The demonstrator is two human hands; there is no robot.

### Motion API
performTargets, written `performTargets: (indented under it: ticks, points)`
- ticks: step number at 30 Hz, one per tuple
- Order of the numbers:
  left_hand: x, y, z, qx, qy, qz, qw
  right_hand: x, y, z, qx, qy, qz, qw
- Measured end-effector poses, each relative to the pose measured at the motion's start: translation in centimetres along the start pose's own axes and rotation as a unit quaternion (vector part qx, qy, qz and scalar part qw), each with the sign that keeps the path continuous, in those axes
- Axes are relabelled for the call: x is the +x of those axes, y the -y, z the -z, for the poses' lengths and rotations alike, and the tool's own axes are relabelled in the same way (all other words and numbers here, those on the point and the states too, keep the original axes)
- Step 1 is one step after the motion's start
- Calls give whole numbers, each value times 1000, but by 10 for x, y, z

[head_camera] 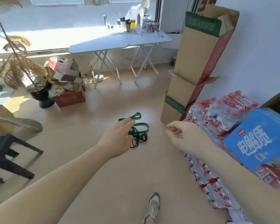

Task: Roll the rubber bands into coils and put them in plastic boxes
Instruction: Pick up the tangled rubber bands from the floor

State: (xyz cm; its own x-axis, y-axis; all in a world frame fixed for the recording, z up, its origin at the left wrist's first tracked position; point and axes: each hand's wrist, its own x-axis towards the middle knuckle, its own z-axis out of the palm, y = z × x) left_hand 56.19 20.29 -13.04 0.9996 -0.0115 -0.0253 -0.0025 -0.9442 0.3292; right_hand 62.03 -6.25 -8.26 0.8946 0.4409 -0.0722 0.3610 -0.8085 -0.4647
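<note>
Several rubber bands lie tangled on the tan floor: wide green bands (140, 126) and thin black bands (139, 139) just below them. My left hand (118, 137) is stretched out in front of the pile, fingers straight and apart, and hides its left edge. It holds nothing. My right hand (183, 136) hovers to the right of the pile with its fingers loosely curled, and I see nothing in it. No plastic box is in view.
Shrink-wrapped packs of red-capped bottles (217, 117) and a blue carton (259, 136) are stacked at right, behind them tall cardboard boxes (199, 62). A folding table (120, 42) stands by the window. A dark stool (5, 152) and potted plant (42, 97) are at left. My shoe (153, 206) is below.
</note>
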Motion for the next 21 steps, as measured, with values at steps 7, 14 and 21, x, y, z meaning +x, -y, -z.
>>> performTargets:
  ticks: [7, 14, 21]
  points:
    - [184, 96, -29, -29, 78, 70, 994, 233, -23, -45, 76, 187, -24, 979]
    - [341, 237, -45, -54, 136, 113, 983, 468, 1, -100, 163, 258, -98, 947]
    - [514, 414, -156, -42, 219, 144, 964, 683, -18, -256, 135, 254, -157, 945]
